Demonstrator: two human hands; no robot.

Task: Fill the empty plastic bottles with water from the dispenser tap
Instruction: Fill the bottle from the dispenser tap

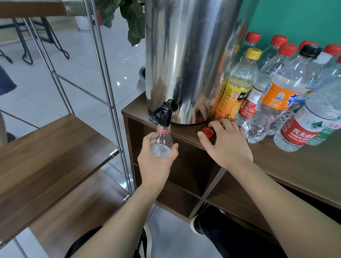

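From my remote seat, the biggest thing in view was the steel dispenser [182,49], standing upright at the left end of the brown cabinet [283,161]. To its left stood a metal-framed rack [44,161] with wooden shelves, and behind it a leafy plant [121,8] on the tiled floor.

To the right of the dispenser, against the green wall, stood a crowd of capped bottles [328,82], packed close and mostly touching. I counted at least 6 red caps, 1 yellow cap on the orange-labelled juice bottle [236,89] just beside the dispenser, and 1 black cap on a clear bottle with an orange band [277,95].

My left hand [155,163] gripped an uncapped clear bottle [161,142], fingers and thumb curled round its body. It was held upright in front of the cabinet's edge, its mouth directly under the black tap [162,112] and touching or nearly touching the spout. Water showed inside the bottle at about the level of my fingers.

My right hand [226,144] rested on the cabinet top, fingers loosely spread and holding nothing. Its thumb lay just beside a loose red cap [207,132], which sat on the wood near the dispenser's base.
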